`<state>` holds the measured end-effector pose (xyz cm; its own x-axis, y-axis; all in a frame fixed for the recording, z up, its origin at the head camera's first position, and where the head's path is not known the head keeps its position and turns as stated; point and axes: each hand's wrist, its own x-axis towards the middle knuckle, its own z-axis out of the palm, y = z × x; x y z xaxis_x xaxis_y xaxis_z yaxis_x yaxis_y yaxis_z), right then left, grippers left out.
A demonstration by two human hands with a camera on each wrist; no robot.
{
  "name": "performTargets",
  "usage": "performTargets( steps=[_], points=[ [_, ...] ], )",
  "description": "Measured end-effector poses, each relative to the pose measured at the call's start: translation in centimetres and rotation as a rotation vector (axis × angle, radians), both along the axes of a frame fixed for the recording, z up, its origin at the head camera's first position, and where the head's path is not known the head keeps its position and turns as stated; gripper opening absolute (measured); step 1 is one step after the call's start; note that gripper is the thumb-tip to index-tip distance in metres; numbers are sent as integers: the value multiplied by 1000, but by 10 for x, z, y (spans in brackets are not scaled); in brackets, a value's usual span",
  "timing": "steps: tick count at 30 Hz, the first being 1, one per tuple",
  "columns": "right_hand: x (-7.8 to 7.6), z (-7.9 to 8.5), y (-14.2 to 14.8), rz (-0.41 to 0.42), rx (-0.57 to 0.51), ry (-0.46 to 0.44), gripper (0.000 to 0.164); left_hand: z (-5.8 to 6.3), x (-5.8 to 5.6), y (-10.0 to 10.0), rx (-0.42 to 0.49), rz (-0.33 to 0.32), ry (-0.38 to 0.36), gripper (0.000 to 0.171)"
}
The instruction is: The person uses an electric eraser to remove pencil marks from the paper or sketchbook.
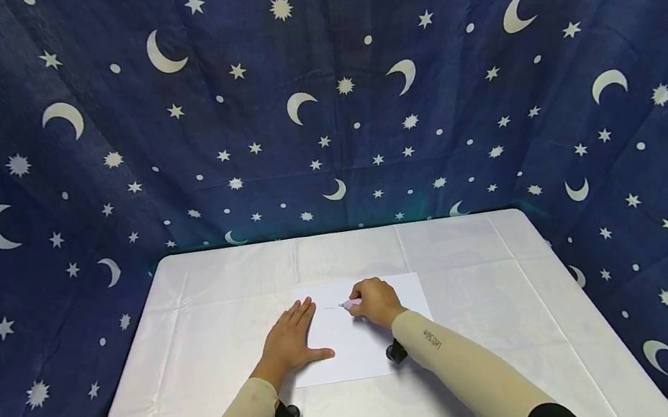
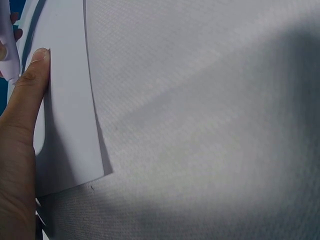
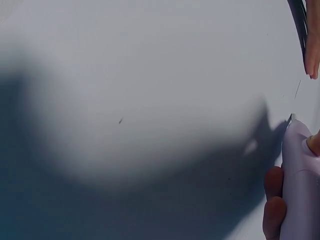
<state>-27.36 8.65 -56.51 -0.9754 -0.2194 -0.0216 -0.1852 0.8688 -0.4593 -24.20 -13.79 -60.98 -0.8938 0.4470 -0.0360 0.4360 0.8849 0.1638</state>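
Observation:
A white sheet of paper [image 1: 345,360] lies on the table. On its left side my left hand [image 1: 288,340] rests with fingers straight and thumb [image 2: 31,87] spread out over the sheet. My right hand [image 1: 378,302] grips a lavender utility knife [image 3: 302,175], its small pointed tip directed left and down at the paper. The thumb sits on a raised part of the knife's body in the right wrist view, and the fingers curl round the other side. A short thin dark line [image 1: 329,307] shows on the sheet between the knife tip and the left fingertips.
The table [image 1: 220,277] wears a white cloth with fold creases. Behind and at both sides hangs a dark blue curtain [image 1: 270,138] with moons and stars. Black wrist cameras sit under the left [image 1: 286,415] and right [image 1: 396,352] wrists, over pale sleeves.

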Motion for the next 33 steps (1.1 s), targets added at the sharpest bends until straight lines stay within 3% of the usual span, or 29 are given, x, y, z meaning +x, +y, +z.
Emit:
performTargets(
  steps=[13,33],
  points=[
    [1,-3,-4,11,6,-14,21,-3,-1,1,-2,-2,-4,115],
    [3,-1,24,-23,16,-5,20,-9,-4,-2,10,3,-12,115]
  ],
)
